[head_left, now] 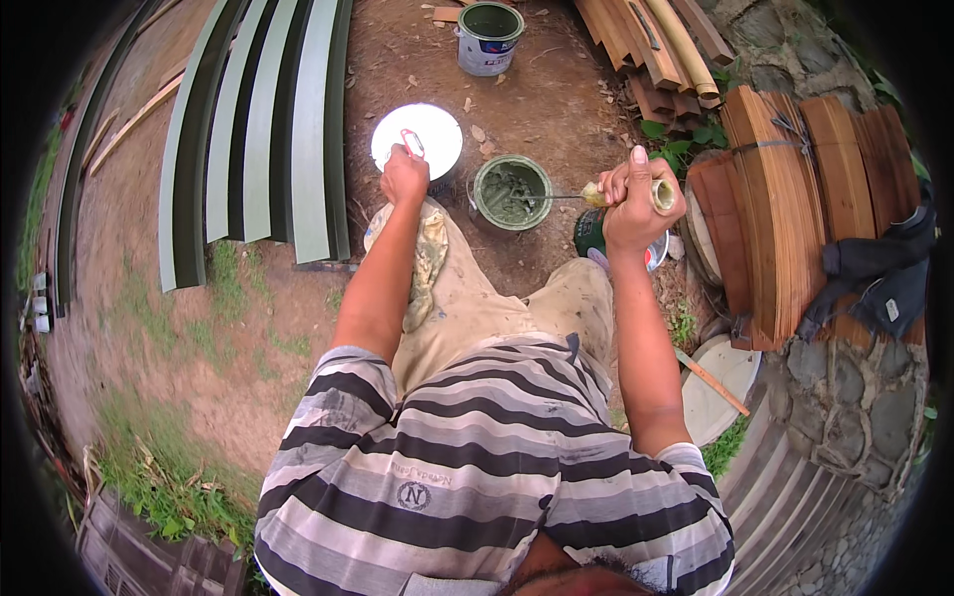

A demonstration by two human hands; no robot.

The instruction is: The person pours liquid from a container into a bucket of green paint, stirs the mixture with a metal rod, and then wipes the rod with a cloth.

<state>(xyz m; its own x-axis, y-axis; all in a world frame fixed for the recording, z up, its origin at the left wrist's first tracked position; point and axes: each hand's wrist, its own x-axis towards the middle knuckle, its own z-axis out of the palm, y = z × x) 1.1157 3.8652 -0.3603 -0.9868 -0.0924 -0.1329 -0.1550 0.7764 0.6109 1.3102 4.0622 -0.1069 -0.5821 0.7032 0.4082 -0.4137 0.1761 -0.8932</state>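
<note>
My right hand (636,204) is closed around the yellowish handle of a tool, thumb pointing up. The handle's round, hollow-looking end shows beside the palm. From it a thin metal rod (566,197) reaches left over the rim of a paint can (480,206) with grey-green paint inside; the rod's far end is hard to make out. My left hand (404,179) is closed on a red-and-white handle (412,145) over a bright white round surface (442,134). Glare hides what that handle belongs to. A dark container shows below the white round.
Grey-green painted long boards (316,119) lie at the left. A white-and-blue paint bucket (487,55) stands ahead. Beyond my right knee is a dark green can (588,233). Bundled wooden boards (760,209), a dark cloth (884,268) and a stone wall (850,397) line the right.
</note>
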